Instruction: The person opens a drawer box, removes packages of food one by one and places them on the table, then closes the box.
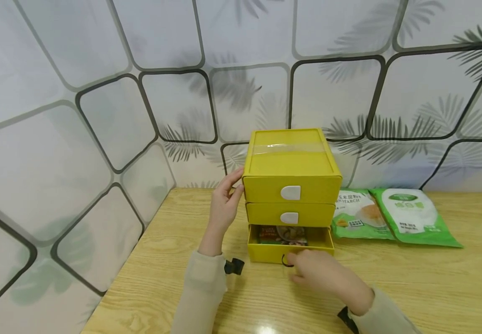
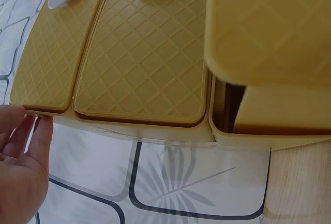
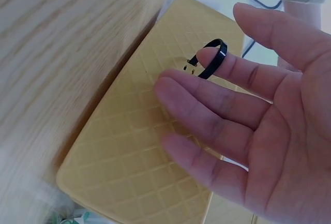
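Left hand [image 1: 223, 208], fingers extended, is rested against the yellow cabinet [image 1: 293, 163] at its right, presumably for steadiness; on the part-open drawer [image 1: 266, 253], a black loop [image 3: 222, 56] is entered by the relaxed, uncurled right hand [image 1: 324, 274], likely for purchase.

- drawer box [image 1: 289, 206]: yellow, diamond-patterned fronts
- two handles [image 1: 289, 193] on the box: white
- loop [image 3: 221, 57] on the box: black
- packets [image 1: 416, 218] beside the box: green and white
- bench [image 1: 454, 283] under the box: tan, wood-grained
- wall [image 1: 253, 102] behind the box: whitish, black-and-grey outlines, grey leaves
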### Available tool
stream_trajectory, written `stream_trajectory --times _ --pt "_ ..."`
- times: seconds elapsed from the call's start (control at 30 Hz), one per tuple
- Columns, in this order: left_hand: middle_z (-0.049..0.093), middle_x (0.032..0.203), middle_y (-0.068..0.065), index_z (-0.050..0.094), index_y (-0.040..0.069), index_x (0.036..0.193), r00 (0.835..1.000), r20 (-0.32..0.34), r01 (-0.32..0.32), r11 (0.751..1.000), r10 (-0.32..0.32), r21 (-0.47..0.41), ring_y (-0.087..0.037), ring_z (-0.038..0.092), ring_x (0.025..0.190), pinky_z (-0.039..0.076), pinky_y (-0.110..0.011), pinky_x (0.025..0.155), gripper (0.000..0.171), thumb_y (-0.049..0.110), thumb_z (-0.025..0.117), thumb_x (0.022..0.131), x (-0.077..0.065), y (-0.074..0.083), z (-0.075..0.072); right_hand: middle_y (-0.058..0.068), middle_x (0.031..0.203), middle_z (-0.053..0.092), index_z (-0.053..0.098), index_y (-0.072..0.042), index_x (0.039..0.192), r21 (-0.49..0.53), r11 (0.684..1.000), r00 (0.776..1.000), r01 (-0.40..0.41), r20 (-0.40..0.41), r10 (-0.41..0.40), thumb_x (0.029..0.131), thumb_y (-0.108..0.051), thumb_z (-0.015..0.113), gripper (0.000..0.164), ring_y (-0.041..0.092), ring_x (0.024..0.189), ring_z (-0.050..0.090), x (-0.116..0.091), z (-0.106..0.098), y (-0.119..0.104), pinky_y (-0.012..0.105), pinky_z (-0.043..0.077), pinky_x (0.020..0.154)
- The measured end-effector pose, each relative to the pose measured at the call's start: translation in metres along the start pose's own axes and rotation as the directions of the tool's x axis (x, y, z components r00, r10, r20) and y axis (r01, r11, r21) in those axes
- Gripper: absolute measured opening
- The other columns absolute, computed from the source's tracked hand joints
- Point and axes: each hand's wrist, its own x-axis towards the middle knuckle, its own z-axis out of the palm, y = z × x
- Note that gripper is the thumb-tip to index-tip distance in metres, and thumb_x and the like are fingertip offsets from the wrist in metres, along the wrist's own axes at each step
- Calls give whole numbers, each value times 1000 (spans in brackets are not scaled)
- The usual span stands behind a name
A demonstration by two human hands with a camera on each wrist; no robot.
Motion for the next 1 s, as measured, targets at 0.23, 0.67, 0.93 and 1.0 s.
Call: stream_trajectory --times 0.23,0.67,0.93,1.0 --pt "43 127 -23 47 -11 121 1000 2 2 1000 -2 5 -28 43 115 46 -39 82 32 -7 45 89 0 0 -1 -8 51 34 53 -11 79 -14 999 999 41 1 -41 81 -21 64 14 4 43 29 -5 2 -3 20 25 37" --pt "43 126 -25 47 -14 119 1000 3 -15 1000 15 6 -30 43 115 46 -43 81 32 -9 45 88 2 1 -1 -11 53 40 57 -13 83 24 998 996 64 61 -65 82 -19 63 9 3 44 38 -12 -2 -10 22 33 40" --pt "42 126 -27 46 -15 119 1000 3 -16 1000 16 1 -32 43 114 46 -42 82 32 -10 45 88 2 3 0 -11 52 40 56 -15 80 15 996 994 86 69 -87 81 -20 64 9 4 43 36 -16 -2 -15 22 32 40" --pt "42 126 -27 46 -15 119 1000 3 -13 1000 13 2 -32 43 114 46 -41 82 32 -10 45 88 2 2 -1 -11 52 40 56 -15 80 11 996 993 94 67 -95 81 -20 64 10 3 43 37 -17 -2 -17 22 33 39"
